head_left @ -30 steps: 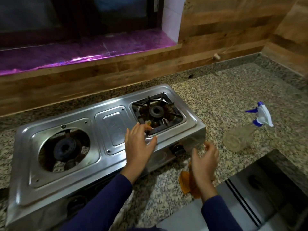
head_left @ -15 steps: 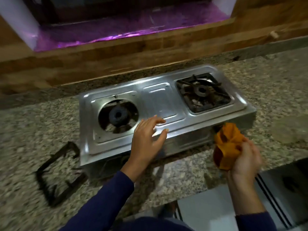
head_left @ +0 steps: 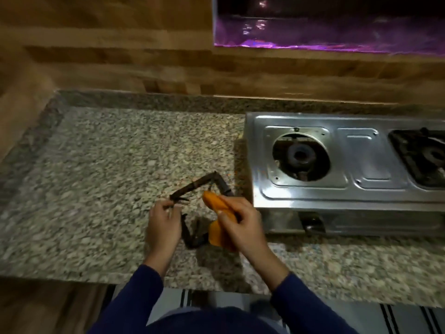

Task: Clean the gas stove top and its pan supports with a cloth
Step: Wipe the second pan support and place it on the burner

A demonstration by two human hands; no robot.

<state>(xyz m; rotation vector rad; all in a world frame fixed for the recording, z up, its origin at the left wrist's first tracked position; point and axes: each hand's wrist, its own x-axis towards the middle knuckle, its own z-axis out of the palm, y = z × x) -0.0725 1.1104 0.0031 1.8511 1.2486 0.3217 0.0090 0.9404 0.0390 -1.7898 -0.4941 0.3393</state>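
On the counter (head_left: 96, 165) left of the stove (head_left: 349, 165), the left hand (head_left: 163, 220) pinches a tilted pan support (head_left: 199, 184) while the right hand (head_left: 240, 220), closed on an orange cloth (head_left: 214, 201), seems ready to wipe its bars next.

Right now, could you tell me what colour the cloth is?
Orange; the cloth shows best in the head view.

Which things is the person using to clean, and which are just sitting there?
For the job:
- orange cloth in the right hand
- loose pan support, tilted up off the counter by the left hand
- gas stove
- second pan support, on the right burner

Just there:
- granite counter
- purple-lit window ledge
- striped mat
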